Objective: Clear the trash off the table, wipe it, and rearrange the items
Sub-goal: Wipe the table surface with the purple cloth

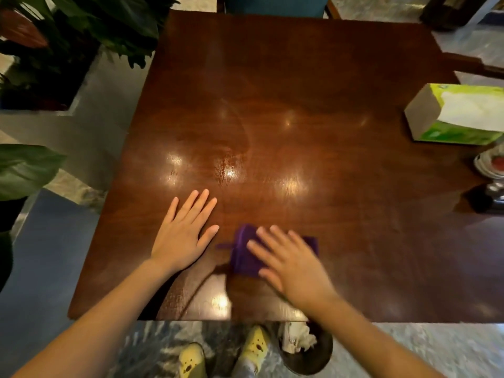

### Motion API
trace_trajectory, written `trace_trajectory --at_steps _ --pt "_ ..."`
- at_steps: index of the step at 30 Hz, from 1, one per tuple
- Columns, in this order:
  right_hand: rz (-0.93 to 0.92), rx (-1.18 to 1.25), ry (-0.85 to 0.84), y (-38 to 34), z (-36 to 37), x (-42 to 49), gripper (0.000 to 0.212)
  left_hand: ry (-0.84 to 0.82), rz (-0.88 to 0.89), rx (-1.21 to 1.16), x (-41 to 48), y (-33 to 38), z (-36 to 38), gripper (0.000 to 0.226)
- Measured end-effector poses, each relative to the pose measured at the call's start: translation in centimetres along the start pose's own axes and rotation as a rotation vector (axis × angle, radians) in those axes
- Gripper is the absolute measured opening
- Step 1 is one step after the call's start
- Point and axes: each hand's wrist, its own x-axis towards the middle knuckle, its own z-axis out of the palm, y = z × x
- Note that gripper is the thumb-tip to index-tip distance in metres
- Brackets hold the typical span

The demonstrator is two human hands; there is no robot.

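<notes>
A dark glossy wooden table (286, 77) fills the view. My right hand (289, 266) lies flat with straight fingers on a folded purple cloth (244, 257) near the table's front edge, and it is blurred. My left hand (185, 233) rests palm down on the bare wood just left of the cloth, fingers spread. A faint damp arc shows on the surface in front of the hands.
A green and white tissue box (458, 115) lies at the table's right edge, with a small dish (491, 165) and a dark metal item (491, 197) nearer me. A brown bin with crumpled paper (305, 347) stands on the floor by my feet. Potted plants (68, 36) stand left.
</notes>
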Motion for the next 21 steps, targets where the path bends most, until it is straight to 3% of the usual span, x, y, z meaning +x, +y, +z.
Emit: trace_trajectory --at_steps 5,10,16,21 --pt "0.579 0.077 0.074 8.3 -0.1 -0.6 0.056 -0.001 -0.002 -0.017 -0.1 0.1 0.1 0.070" --pt "0.993 0.101 0.169 -0.1 1.0 -2.2 0.056 0.012 0.004 -0.030 -0.1 0.1 0.1 0.066" --pt "0.967 0.215 0.167 -12.7 0.8 2.9 0.055 -0.077 0.054 -0.092 0.3 -0.9 -0.6 0.070" --pt "0.739 0.276 0.061 -18.0 0.4 6.6 0.058 0.033 -0.151 -0.103 -1.4 -5.2 -1.3 0.064"
